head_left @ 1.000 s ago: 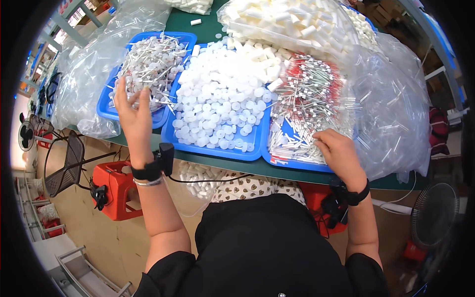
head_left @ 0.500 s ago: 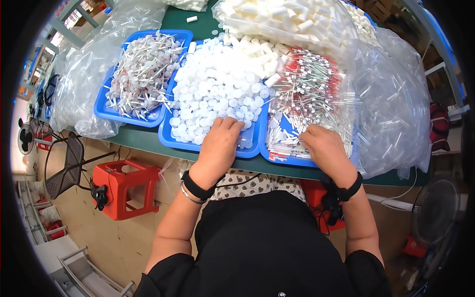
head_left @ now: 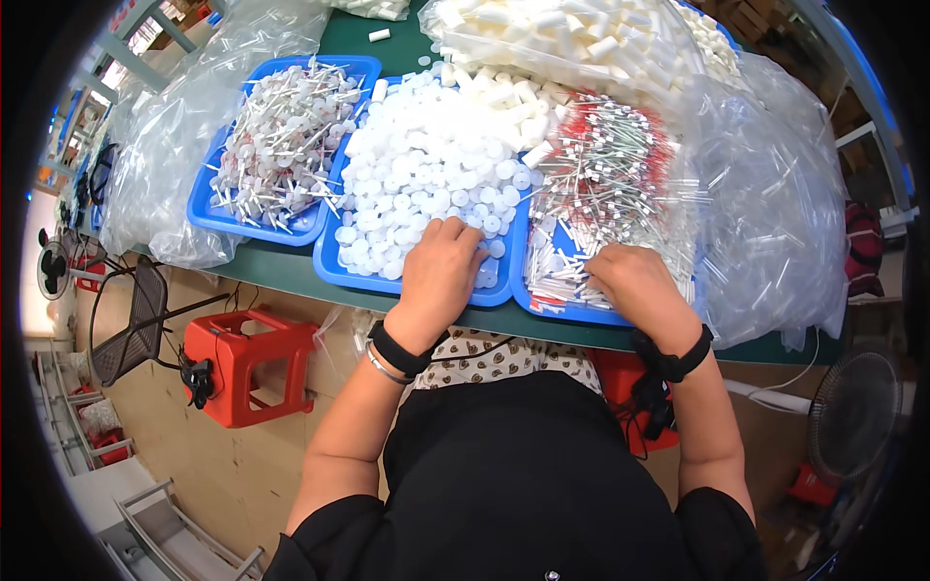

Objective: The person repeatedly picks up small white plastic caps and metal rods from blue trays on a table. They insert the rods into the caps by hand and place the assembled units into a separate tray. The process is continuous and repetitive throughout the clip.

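My left hand (head_left: 441, 273) rests at the front of the middle blue tray (head_left: 362, 282), its curled fingers among small round translucent white discs (head_left: 412, 184). Whether a disc is between those fingertips is hidden. Over the front of the right blue tray (head_left: 572, 311), my right hand (head_left: 639, 283) has thumb and fingers drawn together. Thin white sticks (head_left: 555, 282) lie beside its fingertips; what it pinches, if anything, is too small to make out. Behind that hand is a heap of thin pins with red and white ends (head_left: 610, 145).
A left blue tray (head_left: 208, 215) holds sticks fitted with discs (head_left: 281, 145). Cream foam cylinders (head_left: 581, 39) fill a bag at the back. Clear plastic bags (head_left: 765, 203) flank the trays on the green table (head_left: 276, 281). Red stools (head_left: 247, 363) and a fan (head_left: 852, 412) stand below.
My left hand has shifted slightly to the right within the middle tray. My right hand stays at nearly the same spot. The whole view has moved a little.
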The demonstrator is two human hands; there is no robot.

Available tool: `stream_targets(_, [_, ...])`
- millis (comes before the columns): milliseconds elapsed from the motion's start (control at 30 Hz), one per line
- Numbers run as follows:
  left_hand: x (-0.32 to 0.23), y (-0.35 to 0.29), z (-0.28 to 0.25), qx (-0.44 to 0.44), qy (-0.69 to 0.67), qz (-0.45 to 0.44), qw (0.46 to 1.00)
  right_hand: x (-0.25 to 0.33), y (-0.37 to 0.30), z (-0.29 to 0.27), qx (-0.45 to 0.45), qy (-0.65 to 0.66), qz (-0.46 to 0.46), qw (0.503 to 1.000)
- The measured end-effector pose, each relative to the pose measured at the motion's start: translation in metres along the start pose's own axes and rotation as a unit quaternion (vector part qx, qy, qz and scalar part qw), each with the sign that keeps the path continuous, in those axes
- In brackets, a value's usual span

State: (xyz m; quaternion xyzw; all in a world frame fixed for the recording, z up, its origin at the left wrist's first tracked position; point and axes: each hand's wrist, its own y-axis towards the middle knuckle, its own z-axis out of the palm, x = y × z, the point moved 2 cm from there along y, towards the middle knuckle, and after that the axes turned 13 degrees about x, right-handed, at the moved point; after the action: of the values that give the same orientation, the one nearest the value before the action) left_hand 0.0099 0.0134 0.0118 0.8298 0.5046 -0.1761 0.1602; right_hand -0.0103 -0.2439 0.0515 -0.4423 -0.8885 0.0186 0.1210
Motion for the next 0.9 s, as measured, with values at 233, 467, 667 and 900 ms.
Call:
stream_targets(233, [-0.001,0.000,-0.005,0.007,-0.008,0.021,1.000,-0.005,0.007,0.009,-0.021,-0.043,-0.008,0.999])
stream_targets(467, [-0.005,-0.003,-0.015,0.034,-0.415,-0.053,0.908,-0.002,-0.004,-0.011,-0.116,0.086,0.027,0.989])
stream_targets(667, [-0.032,-0.010,0.015,0.154,-0.886,-0.063,0.432,0.029,-0.012,-0.034,-0.082,0.326,0.046,0.941])
stream_targets(900, [-0.040,-0.011,0.025,0.152,-0.908,-0.058,0.385,0.032,-0.013,-0.031,-0.076,0.276,0.008,0.958])
